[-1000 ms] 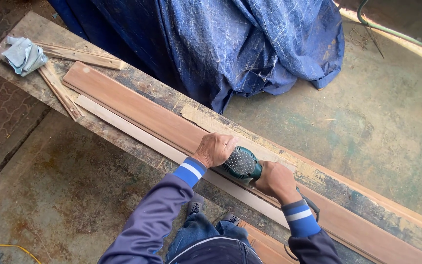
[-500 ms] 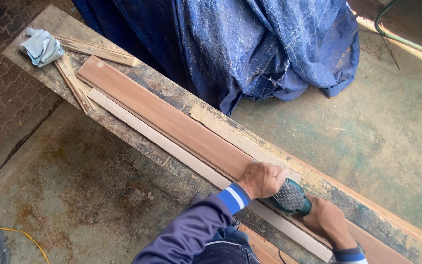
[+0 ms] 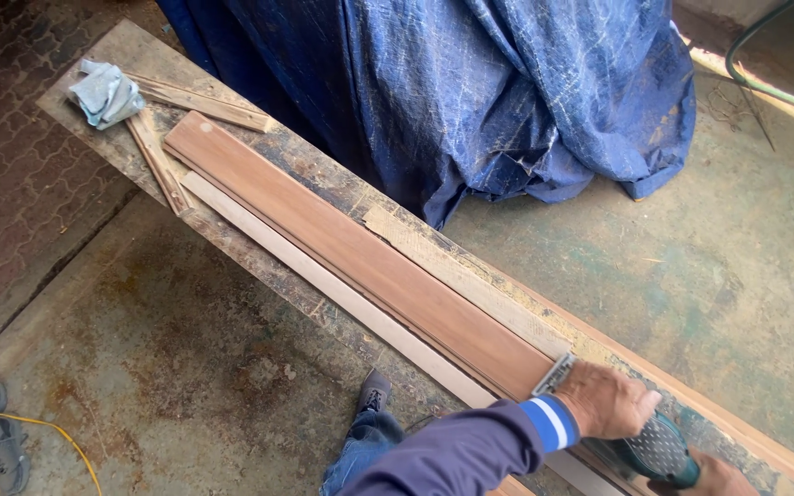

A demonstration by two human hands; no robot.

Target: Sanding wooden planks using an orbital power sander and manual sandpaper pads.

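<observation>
Surface (image 3: 259,266): long worn plank bench running diagonally over stained concrete floor (image 3: 158,367). Reddish board (image 3: 351,248) lies along it, pale strip (image 3: 323,285) just beside. Left hand (image 3: 606,400) in closed grip atop green sander (image 3: 656,452), which sits on the board's near end. Right hand (image 3: 717,478) mostly cut off; grip cannot be told. Blue tarp (image 3: 470,92) behind the board; grey rag (image 3: 103,92) at its far end.

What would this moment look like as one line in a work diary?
left hand: on top of sander | right hand: at sander's back | sander: on brown plank | bench: pale strip alongside
</observation>
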